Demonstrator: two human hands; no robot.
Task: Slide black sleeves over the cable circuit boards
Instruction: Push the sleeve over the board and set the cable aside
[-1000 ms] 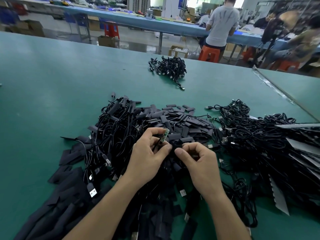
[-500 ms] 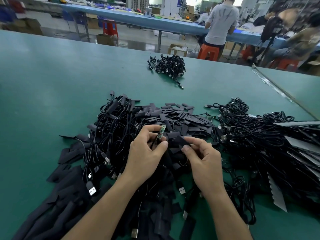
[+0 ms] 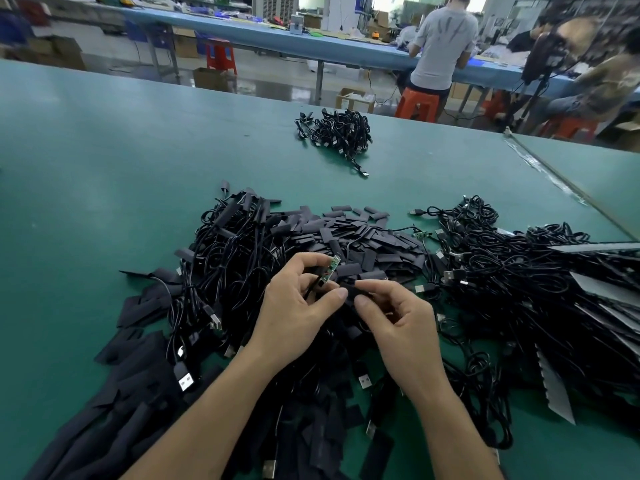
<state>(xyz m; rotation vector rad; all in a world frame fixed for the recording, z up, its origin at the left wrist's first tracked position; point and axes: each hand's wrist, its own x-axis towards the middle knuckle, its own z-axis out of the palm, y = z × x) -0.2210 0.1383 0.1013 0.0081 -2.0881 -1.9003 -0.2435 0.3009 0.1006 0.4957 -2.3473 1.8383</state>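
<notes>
My left hand [image 3: 298, 306] pinches a black cable just below its small green circuit board [image 3: 331, 267], which sticks up past my fingertips. My right hand [image 3: 398, 323] holds a short black sleeve [image 3: 356, 292] between thumb and forefinger, right beside the left thumb and just below the board. Both hands hover over a heap of loose black sleeves [image 3: 346, 233] and tangled black cables [image 3: 235, 251] on the green table [image 3: 104, 161].
A big tangle of USB cables [image 3: 519, 289] lies to the right with grey strips on it. A smaller bundle of cables [image 3: 336, 133] sits farther back. Flat black sleeves [image 3: 121, 393] spread at the lower left. People work at a blue bench behind.
My right hand picked a black sleeve out of the heap and brought it up beside the left thumb. The left hand kept the board upright, hardly moving.
</notes>
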